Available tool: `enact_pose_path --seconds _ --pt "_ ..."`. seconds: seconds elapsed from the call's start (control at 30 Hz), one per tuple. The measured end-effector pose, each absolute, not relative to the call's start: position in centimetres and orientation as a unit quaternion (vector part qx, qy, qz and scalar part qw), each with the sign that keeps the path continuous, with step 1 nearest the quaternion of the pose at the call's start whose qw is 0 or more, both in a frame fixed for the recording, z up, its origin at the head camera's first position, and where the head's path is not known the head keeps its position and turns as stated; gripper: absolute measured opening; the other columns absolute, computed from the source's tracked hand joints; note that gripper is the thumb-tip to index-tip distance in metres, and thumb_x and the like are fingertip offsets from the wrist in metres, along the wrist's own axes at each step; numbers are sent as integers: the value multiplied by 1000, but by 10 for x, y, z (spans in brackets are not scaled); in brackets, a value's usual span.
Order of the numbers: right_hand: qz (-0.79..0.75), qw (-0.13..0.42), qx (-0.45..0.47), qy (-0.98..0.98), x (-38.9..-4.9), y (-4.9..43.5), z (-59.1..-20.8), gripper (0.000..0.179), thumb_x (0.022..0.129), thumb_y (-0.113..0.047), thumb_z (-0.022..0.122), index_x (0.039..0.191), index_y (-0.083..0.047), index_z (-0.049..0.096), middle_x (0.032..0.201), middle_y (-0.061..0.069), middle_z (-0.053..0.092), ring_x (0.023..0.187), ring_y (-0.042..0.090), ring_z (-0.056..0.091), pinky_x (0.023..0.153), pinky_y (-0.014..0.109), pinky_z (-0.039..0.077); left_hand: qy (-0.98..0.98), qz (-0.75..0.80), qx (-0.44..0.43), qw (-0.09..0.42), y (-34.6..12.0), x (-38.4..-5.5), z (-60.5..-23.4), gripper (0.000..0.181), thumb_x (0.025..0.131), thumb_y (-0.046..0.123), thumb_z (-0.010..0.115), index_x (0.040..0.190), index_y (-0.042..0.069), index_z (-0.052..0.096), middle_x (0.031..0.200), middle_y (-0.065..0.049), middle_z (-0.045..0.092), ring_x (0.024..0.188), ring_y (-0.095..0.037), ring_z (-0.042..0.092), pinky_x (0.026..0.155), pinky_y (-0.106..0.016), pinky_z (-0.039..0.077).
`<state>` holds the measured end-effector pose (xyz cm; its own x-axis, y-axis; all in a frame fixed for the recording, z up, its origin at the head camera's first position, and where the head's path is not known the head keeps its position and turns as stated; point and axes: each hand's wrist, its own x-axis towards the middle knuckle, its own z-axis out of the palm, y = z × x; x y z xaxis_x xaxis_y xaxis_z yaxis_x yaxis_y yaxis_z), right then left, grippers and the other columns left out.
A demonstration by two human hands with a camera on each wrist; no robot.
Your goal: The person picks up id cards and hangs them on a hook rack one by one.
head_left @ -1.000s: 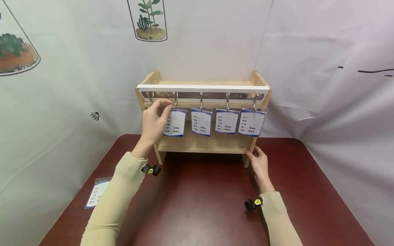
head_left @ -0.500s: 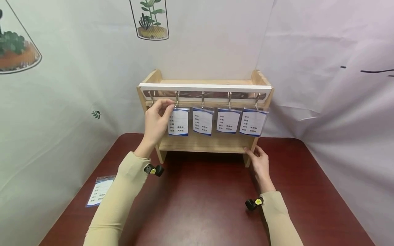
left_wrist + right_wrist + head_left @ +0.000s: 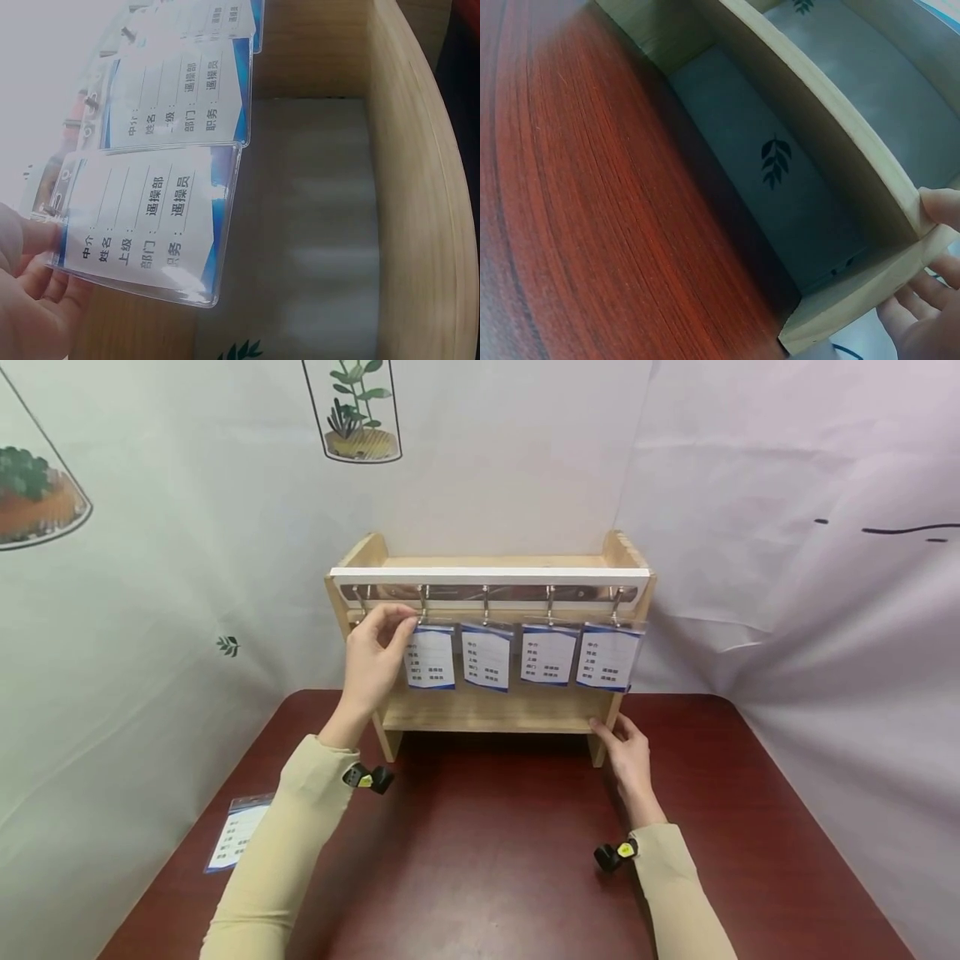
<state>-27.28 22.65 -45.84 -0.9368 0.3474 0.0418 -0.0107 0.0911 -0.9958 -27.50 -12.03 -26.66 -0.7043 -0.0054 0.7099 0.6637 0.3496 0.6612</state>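
Note:
My left hand (image 3: 371, 653) pinches the upper left corner of a clear plastic ID badge (image 3: 431, 660) with a white and blue card. The badge hangs at the second hook from the left; in the left wrist view its top edge (image 3: 60, 217) is partly behind my thumb. More ID badges of the same kind hang to its right, among them the rightmost badge (image 3: 606, 658). They hang from a hook rail (image 3: 517, 575) along the front of a wooden rack (image 3: 491, 717). Low on the rack's right side, my right hand (image 3: 628, 760) grips the side panel (image 3: 862, 300), thumb at the shelf edge.
Another ID badge (image 3: 232, 842) lies on the dark red table (image 3: 480, 860) at the left, partly covered by my left sleeve (image 3: 288, 852). The leftmost hook (image 3: 360, 597) is next to my left hand and bears no badge. A pale cloth wall (image 3: 510, 460) stands behind the rack.
The head view shifts slightly. The pinched badge swings a little and now hangs straighter, facing forward. Both hands keep their places at the badge and the rack.

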Motion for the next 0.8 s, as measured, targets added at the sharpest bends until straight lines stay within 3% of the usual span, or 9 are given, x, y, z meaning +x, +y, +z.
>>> enact_pose_path --seconds 0.43,0.8 --pt "672 135 -116 -719 -274 228 -458 63 94 -29 74 145 -2 51 143 22 54 128 30 53 107 43 44 -750 -535 -229 313 -122 -271 -263 17 99 0 61 112 -11 64 105 -25 68 88 -7 60 77 -18 49" --pt "671 127 -117 -721 -275 227 -456 66 94 -32 74 147 -2 49 145 22 52 131 31 52 109 44 43 -745 -552 -220 302 -127 -268 -265 22 98 -1 61 117 -12 61 112 -26 68 96 -9 63 85 -19 52"
